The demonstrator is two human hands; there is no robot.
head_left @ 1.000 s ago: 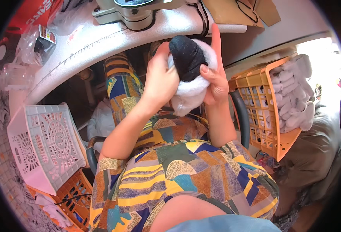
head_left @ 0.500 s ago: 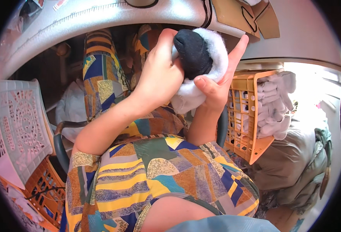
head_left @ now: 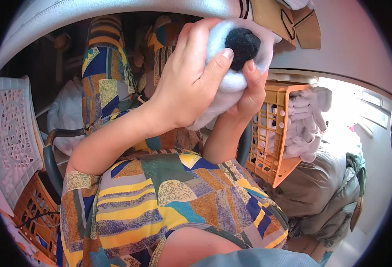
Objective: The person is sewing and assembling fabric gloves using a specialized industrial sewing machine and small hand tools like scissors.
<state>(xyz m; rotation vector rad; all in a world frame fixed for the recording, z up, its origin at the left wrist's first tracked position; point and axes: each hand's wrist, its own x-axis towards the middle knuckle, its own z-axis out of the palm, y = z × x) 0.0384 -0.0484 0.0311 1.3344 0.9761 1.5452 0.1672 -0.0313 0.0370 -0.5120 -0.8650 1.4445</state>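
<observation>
A soft white fluffy fabric tube (head_left: 233, 81), which looks like a thick sock, is held up in front of me near the table edge. A black cloth bundle (head_left: 245, 42) sits inside its rolled opening. My left hand (head_left: 187, 84) is wrapped round the tube's left side, with its thumb against the black cloth. My right hand (head_left: 250, 94) grips the tube from the right and below, and its thumb also presses at the black cloth. Most of the right fingers are hidden behind the white fabric.
An orange plastic crate (head_left: 269, 133) full of white fluffy pieces (head_left: 303, 122) stands at my right, above grey-green cloth (head_left: 313, 182). A white lattice basket (head_left: 13, 133) and an orange basket (head_left: 33, 213) stand at left. A cardboard box (head_left: 273, 20) rests on the table (head_left: 129, 8).
Both hands have shifted right and slightly up with the tube. The black cloth now sits deeper in the white opening, and my left hand has moved round onto the white fabric.
</observation>
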